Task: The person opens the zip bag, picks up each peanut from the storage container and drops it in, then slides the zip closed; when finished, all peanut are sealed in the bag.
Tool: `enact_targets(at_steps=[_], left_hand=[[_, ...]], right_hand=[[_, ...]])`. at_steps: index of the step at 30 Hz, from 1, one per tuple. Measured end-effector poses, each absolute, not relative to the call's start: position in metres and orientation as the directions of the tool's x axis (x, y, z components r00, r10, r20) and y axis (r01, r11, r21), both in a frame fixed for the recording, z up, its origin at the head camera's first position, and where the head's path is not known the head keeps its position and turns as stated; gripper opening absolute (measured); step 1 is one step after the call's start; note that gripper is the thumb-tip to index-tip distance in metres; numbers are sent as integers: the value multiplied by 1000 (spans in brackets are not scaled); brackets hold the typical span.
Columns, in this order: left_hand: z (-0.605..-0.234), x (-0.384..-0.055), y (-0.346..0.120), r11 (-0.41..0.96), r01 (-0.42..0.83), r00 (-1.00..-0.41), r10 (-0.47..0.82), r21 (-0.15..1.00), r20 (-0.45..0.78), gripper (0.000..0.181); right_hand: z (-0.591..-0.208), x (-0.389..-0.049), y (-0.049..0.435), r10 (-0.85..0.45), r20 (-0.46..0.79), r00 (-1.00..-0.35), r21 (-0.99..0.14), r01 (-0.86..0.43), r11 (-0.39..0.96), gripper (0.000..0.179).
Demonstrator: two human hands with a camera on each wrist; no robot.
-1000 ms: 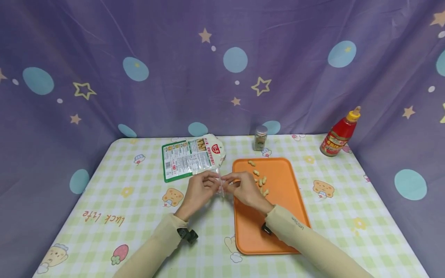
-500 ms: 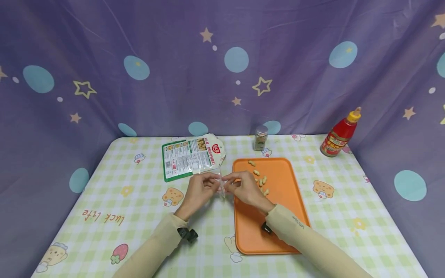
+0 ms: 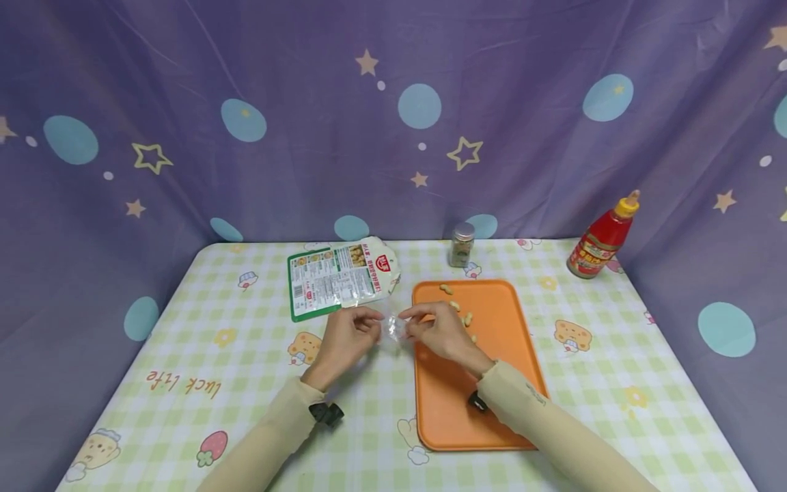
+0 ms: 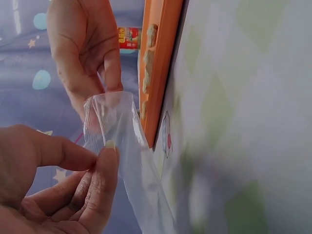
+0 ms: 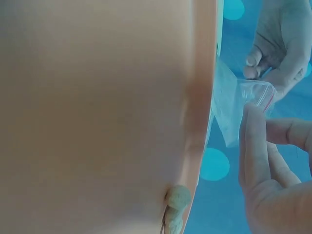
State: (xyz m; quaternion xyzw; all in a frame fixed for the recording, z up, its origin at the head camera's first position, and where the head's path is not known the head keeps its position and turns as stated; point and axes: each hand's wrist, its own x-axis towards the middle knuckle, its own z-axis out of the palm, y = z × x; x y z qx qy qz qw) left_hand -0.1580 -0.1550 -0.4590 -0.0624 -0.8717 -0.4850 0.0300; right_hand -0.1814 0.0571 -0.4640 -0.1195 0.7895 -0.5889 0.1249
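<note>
A clear zip-lock bag hangs between both hands, just left of the orange tray. A red line along its top edge shows in the right wrist view. My left hand pinches one side of the bag's upper edge between thumb and index finger. On the opposite side, my right hand pinches the bag with its fingertips, above the tray's left edge. In the left wrist view the clear film hangs down past the left fingertips, and I see nothing inside it.
Several peanuts in shells lie on the orange tray. Behind the left hand is a green-and-white printed food packet. A small spice jar stands at the back, with a red sauce bottle at the back right.
Both hands have drawn slightly apart. The bag, seen nearly edge-on before, now spreads wider between them. The tray, packet, jar and bottle stay in place.
</note>
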Motion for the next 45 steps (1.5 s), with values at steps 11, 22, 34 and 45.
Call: enact_targets(at_steps=[11, 22, 34, 45], left_hand=[[-455, -157, -159, 519, 132, -991, 60, 845, 117, 12], [-457, -158, -153, 502, 281, -959, 177, 818, 220, 24], [-452, -161, -157, 546, 453, -878, 411, 704, 246, 106], [-456, -167, -153, 554, 510, -848, 452, 658, 277, 122]], right_hand=[[-465, -182, 62, -300, -65, -952, -958, -24, 285, 24], [-459, -178, 61, -353, -40, -935, -963, -58, 263, 28], [-449, -176, 68, -451, -28, -892, -984, -55, 171, 30], [-444, -177, 69, -474, -80, -877, -994, 33, 108, 29]])
